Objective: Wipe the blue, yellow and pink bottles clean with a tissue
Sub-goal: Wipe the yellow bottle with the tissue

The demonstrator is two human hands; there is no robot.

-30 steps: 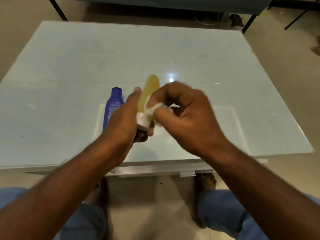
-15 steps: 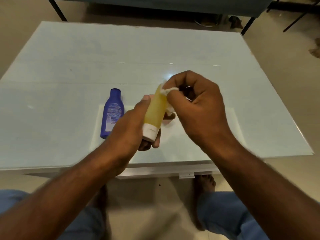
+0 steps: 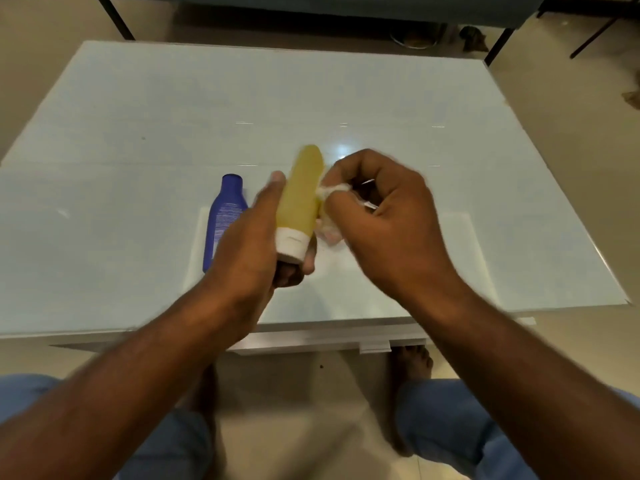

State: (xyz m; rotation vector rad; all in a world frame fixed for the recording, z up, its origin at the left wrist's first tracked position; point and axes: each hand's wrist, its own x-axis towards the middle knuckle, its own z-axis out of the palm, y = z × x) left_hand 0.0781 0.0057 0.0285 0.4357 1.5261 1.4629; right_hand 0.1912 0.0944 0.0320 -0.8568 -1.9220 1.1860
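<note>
My left hand (image 3: pixel 256 237) grips the yellow bottle (image 3: pixel 302 192) near its white cap, holding it above the table with the cap toward me. My right hand (image 3: pixel 384 216) pinches a crumpled white tissue (image 3: pixel 329 195) against the bottle's right side. The blue bottle (image 3: pixel 225 216) lies flat on the table just left of my left hand, cap end pointing away. No pink bottle shows; my hands hide the table behind them.
The pale glass table (image 3: pixel 138 133) spreads wide, its near edge (image 3: pixel 104 332) close to my knees. Dark metal legs (image 3: pixel 114 15) of other furniture stand on the floor beyond the far edge. My bare feet (image 3: pixel 412 362) rest under the table.
My right hand with the tissue has slid from the bottle's far tip down to its middle. The yellow bottle has tilted more upright in my left hand.
</note>
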